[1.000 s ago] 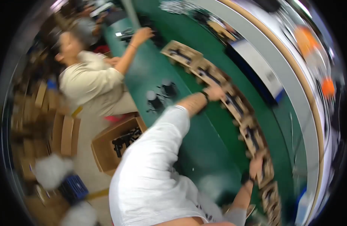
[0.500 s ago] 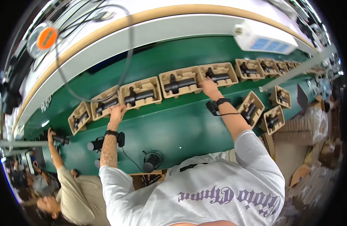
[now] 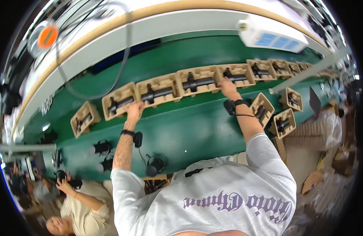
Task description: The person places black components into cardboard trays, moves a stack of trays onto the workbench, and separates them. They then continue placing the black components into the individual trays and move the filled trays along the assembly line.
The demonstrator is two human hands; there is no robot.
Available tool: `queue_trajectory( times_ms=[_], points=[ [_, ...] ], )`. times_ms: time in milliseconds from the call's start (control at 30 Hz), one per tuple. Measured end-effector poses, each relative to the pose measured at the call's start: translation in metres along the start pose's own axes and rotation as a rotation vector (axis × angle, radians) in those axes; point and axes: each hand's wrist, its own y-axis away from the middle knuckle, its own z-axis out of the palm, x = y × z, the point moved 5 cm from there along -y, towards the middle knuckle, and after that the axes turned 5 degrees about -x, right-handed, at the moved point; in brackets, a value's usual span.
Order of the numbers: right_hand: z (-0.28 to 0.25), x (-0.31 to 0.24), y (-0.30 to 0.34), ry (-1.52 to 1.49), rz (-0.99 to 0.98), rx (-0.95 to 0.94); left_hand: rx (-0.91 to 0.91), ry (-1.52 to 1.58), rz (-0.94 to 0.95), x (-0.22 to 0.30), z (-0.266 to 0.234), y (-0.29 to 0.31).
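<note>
Brown moulded pulp trays stand in a row along the green bench, each with a black tube-shaped device inside. My left hand (image 3: pixel 135 111) grips the near edge where the left tray (image 3: pixel 108 113) of the row meets its neighbour (image 3: pixel 177 83). Farther right, my right hand (image 3: pixel 228 88) holds the near edge at the joint between two more trays, beside the black device (image 3: pixel 236 77) in the right one. Fingertips of both hands are partly hidden by tray walls. Wrist straps with small black units are on both wrists.
A separate tray (image 3: pixel 90 122) stands left of the row. More trays (image 3: pixel 284 124) lie at the right, near a slanted metal bar (image 3: pixel 307 71). Black cylinders (image 3: pixel 156 165) stand on the near bench. A white box (image 3: pixel 268 35) is behind. At left, a co-worker's hand (image 3: pixel 66 186) holds a black object.
My hands and the trays they hold have slid right, opening a gap beside the far-left tray. The co-worker's arm has drawn back from the bench with a black object in hand.
</note>
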Motion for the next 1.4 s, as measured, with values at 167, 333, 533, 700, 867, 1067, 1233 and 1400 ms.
queue_trajectory(
  times_ms=[167,333,533,700,867,1067,1233,1400],
  points=[
    [0.000,0.026,0.015,-0.094,-0.261,0.307,-0.113,-0.009,0.068,0.020,0.013,-0.021],
    [0.019,0.041,0.010,-0.060,-0.175,-0.110,-0.166,0.101,-0.024,0.016,-0.048,-0.019],
    [-0.048,-0.011,0.077,-0.887,-0.030,0.139,0.459,-0.322,-0.620,-0.134,-0.132,-0.002],
    [-0.073,-0.033,0.130,-1.087,-0.003,0.080,0.429,-0.209,-0.562,-0.212,-0.064,0.015],
    [-0.069,-0.022,0.141,-1.083,0.008,0.145,0.153,-0.046,-0.370,-0.196,-0.038,0.023],
    [-0.076,-0.028,0.162,-1.082,-0.019,0.163,0.081,-0.194,-0.309,-0.127,-0.019,-0.005],
    [-0.083,-0.028,0.173,-1.045,-0.072,0.180,0.129,-0.243,-0.210,-0.157,-0.023,0.008],
    [-0.095,0.009,0.215,-1.006,0.078,0.246,-0.150,-0.444,-0.233,-0.103,-0.036,-0.011]
  ],
)
